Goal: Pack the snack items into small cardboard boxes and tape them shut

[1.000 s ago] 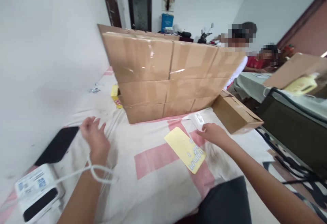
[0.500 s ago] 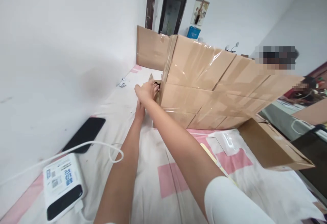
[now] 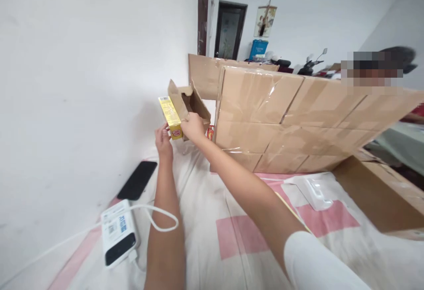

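Note:
A small yellow box (image 3: 171, 114) stands tilted beside the wall, with my left hand (image 3: 163, 140) gripping its lower left side. Right next to it is an open brown cardboard box (image 3: 196, 104), its flaps up and its inside dark. My right hand (image 3: 193, 126) is closed on the near edge of this brown box, close to the yellow one. Behind my right wrist, part of a red packet (image 3: 210, 133) shows at the edge of the big taped cardboard panel (image 3: 281, 118).
On the patterned cloth at left lie a black phone (image 3: 137, 180) and a white power bank (image 3: 119, 233) with a looping cable. A clear plastic tray (image 3: 316, 191) and a large open carton (image 3: 380, 193) are at right. Beyond the panel is a person's head (image 3: 380, 67).
Both hands have come up with the brown box and the yellow box, which were mostly hidden behind them. The camera view has shifted, and the hands are now apart.

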`<state>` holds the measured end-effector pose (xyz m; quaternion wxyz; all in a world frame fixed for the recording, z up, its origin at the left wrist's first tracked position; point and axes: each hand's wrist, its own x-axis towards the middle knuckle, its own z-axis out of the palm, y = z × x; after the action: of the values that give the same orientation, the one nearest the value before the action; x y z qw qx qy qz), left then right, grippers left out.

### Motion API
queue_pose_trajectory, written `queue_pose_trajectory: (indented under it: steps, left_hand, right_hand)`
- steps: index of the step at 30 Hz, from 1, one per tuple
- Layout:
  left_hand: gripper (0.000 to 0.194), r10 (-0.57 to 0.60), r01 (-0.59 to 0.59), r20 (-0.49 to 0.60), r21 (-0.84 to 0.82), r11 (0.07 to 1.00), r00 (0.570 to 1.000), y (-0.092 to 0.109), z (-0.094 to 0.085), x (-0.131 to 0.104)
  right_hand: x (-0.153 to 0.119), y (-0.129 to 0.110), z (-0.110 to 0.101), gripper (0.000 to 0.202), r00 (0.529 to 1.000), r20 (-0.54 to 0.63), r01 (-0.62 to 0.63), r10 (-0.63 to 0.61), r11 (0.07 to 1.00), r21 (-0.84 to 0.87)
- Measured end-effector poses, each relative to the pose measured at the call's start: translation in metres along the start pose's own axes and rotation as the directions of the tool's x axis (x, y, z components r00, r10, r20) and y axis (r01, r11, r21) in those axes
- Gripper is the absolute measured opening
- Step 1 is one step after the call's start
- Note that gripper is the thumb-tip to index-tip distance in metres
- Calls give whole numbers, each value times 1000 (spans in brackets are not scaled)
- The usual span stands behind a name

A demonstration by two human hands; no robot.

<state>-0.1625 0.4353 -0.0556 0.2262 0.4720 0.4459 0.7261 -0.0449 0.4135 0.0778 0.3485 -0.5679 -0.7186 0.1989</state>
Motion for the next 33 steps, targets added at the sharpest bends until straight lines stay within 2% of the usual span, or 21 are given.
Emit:
queue_pose_trajectory:
  steps: [2, 3, 5, 7, 8, 10, 12, 13, 15, 18, 20, 21, 24, 26, 28, 31, 33]
  left_hand:
    - [54, 72, -73, 27, 33, 997, 997, 39, -32, -3]
    - [60, 105, -108, 47, 53, 993, 993, 61, -45, -10]
    - [81, 180, -196, 126, 133, 972, 976, 105, -63, -32]
    - [84, 274, -332, 211, 333, 883, 938, 150, -74, -60]
    - [77, 338, -411, 236, 459, 788, 911, 171, -77, -75]
    - [58, 451, -517, 295, 680, 520, 842, 209, -83, -103]
    - [52, 496, -568, 393, 778, 270, 774, 235, -86, -133]
    - [54, 493, -597, 450, 779, 191, 744, 243, -85, -150]
    - [59, 476, -678, 557, 724, 122, 681, 245, -80, -189]
    - [59, 475, -779, 643, 604, 168, 601, 225, -63, -260]
    - [53, 455, -808, 671, 533, 253, 585, 208, -50, -309]
    - [50, 441, -806, 674, 511, 300, 592, 202, -45, -332]
    - [46, 389, -781, 683, 483, 396, 619, 200, -36, -378]
    - [42, 335, -771, 707, 483, 416, 623, 207, -34, -391]
    - [33, 244, -770, 758, 480, 419, 605, 217, -35, -391]
    - [24, 126, -792, 833, 451, 411, 539, 230, -38, -384]
    - [27, 138, -813, 855, 407, 417, 500, 241, -45, -376]
  right_hand:
    - [-24, -20, -23, 13, 993, -17, 117, -117, 993, 13]
    - [-39, -27, -36, 9, 982, -4, 187, -187, 982, 6]
    - [-73, -38, -63, 9, 946, 35, 322, -321, 946, -32]
    - [-107, -42, -91, 15, 908, 53, 419, -416, 907, -53]
    - [-123, -41, -105, 17, 895, 55, 444, -442, 895, -39]
    - [-153, -36, -131, 20, 886, 69, 457, -458, 889, 33]
    - [-182, -24, -156, 23, 870, 149, 460, -470, 883, 94]
    - [-197, -15, -167, 24, 859, 200, 459, -471, 882, 107]
    - [-230, 11, -184, 24, 839, 311, 430, -447, 894, 125]
    - [-282, 61, -196, 21, 822, 447, 326, -353, 935, 140]
    - [-312, 93, -199, 21, 795, 529, 264, -297, 955, 139]
    - [-324, 106, -202, 20, 779, 561, 241, -279, 960, 143]
    - [-350, 132, -213, 20, 731, 617, 235, -291, 956, 173]
    - [-356, 139, -222, 24, 730, 614, 293, -302, 949, 118]
    - [-358, 139, -228, 31, 757, 594, 359, -273, 933, -28]
    - [-357, 134, -230, 40, 810, 550, 408, -204, 870, -278]
    - [-357, 131, -228, 41, 840, 504, 430, -199, 812, -395]
